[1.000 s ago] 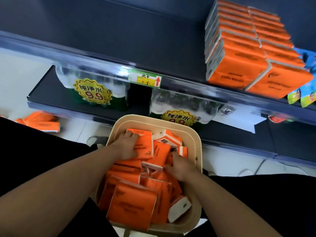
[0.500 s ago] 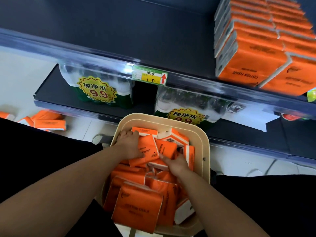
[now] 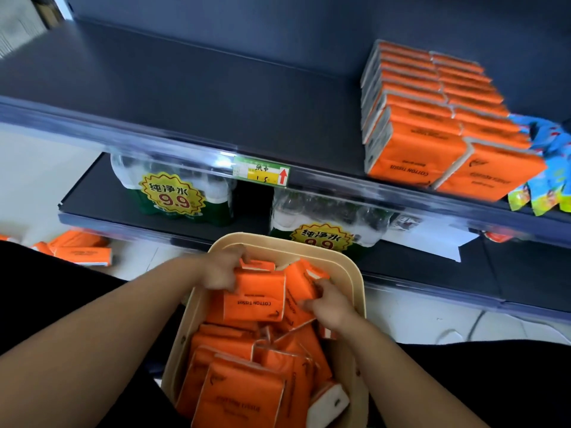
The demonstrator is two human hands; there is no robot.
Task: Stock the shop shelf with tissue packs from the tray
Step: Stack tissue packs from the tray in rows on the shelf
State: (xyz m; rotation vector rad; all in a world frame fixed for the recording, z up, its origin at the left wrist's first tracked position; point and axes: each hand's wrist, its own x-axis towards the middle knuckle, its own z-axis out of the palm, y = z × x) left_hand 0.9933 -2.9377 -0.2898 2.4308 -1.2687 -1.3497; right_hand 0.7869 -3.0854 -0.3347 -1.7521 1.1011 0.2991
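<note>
A beige tray (image 3: pixel 355 285) on my lap holds several orange tissue packs. My left hand (image 3: pixel 221 270) grips the far left edge of one orange tissue pack (image 3: pixel 255 299) lying on top of the heap. Beside it my right hand (image 3: pixel 329 304) curls its fingers around the edge of a neighbouring tilted pack (image 3: pixel 298 282). On the dark shelf (image 3: pixel 216 97) above, two rows of stocked orange packs (image 3: pixel 432 125) stand at the right.
The shelf's left and middle show bare dark board. A price label (image 3: pixel 262 174) sits on its front rail. Bottled water packs (image 3: pixel 173 193) fill the lower shelf. Loose orange packs (image 3: pixel 80 248) lie on the floor at left. Blue and yellow sachets (image 3: pixel 550 168) hang at far right.
Both hands have drawn together over the tray's far end. The left hand has pulled its pack up onto the heap, and the right hand has moved forward onto the neighbouring pack.
</note>
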